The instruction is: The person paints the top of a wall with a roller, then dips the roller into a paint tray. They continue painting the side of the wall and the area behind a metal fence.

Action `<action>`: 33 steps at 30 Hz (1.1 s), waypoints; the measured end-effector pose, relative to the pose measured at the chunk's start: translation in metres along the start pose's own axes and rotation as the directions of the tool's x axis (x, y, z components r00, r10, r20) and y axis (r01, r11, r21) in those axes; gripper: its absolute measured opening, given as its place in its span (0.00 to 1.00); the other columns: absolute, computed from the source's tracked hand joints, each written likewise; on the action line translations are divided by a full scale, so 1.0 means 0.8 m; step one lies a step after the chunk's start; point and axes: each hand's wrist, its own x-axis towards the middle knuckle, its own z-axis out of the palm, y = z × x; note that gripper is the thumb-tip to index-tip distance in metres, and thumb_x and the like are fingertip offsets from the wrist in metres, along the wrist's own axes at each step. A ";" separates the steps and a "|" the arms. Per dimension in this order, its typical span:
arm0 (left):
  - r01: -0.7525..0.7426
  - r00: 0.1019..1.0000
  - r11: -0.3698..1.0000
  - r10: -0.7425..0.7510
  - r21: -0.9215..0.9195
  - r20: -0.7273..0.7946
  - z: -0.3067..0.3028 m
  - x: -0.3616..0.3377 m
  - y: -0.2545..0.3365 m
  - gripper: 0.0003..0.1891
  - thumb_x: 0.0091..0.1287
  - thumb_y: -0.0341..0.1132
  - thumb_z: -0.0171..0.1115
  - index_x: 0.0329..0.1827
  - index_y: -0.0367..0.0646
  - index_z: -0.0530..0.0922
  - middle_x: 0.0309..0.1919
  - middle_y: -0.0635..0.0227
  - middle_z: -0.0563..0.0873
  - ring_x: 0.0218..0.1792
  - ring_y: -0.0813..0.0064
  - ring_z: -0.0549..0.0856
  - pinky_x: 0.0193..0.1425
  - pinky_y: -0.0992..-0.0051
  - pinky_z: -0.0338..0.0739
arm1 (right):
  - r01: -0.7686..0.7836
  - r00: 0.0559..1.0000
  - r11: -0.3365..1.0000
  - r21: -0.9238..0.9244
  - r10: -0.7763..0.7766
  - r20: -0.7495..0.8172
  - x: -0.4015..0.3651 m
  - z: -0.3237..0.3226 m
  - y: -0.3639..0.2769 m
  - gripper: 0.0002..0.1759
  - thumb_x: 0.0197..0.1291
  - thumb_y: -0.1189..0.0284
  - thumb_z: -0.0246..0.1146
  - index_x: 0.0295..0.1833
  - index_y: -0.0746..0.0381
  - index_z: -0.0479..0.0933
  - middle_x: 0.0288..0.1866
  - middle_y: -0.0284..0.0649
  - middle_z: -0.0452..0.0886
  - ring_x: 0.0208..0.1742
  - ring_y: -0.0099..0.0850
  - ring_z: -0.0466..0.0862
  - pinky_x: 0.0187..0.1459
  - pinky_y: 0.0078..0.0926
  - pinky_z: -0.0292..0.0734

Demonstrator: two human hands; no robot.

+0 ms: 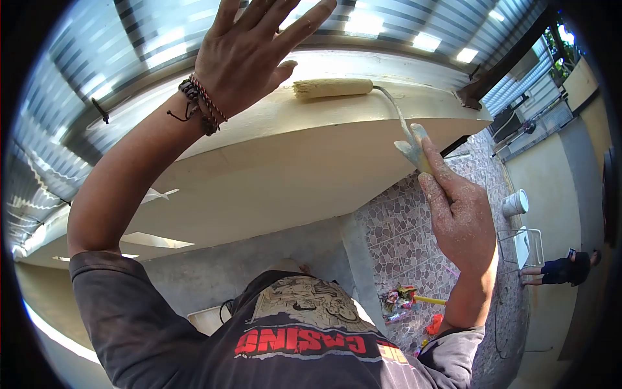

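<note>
Cream paint roller [334, 87] at 12 o'clock lies against a pale overhead slab [259, 168]. The right hand [461, 217], at 3 o'clock, is closed around the roller's handle. The left hand [249, 48], at 11 o'clock, is open with fingers spread. At 6 o'clock, a dark shirt [162, 343] reads "CASINO" in red, upside down.

A roller [332, 87], its sleeve thick with cream paint, lies level against the upper edge of a cream slab [291, 149]; its wire frame bends down right to a paint-smeared handle [414, 149].
</note>
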 end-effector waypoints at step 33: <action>-0.050 0.999 0.995 0.050 -0.090 0.004 -0.011 0.007 0.003 0.44 0.46 0.54 0.74 0.67 0.52 0.67 0.77 0.52 0.49 0.78 0.57 0.47 0.79 0.46 0.39 | -0.358 0.924 0.933 -0.029 0.350 -0.156 -0.093 -0.088 0.031 0.25 0.65 0.73 0.62 0.68 0.54 0.72 0.50 0.39 0.85 0.44 0.21 0.80 0.50 0.24 0.76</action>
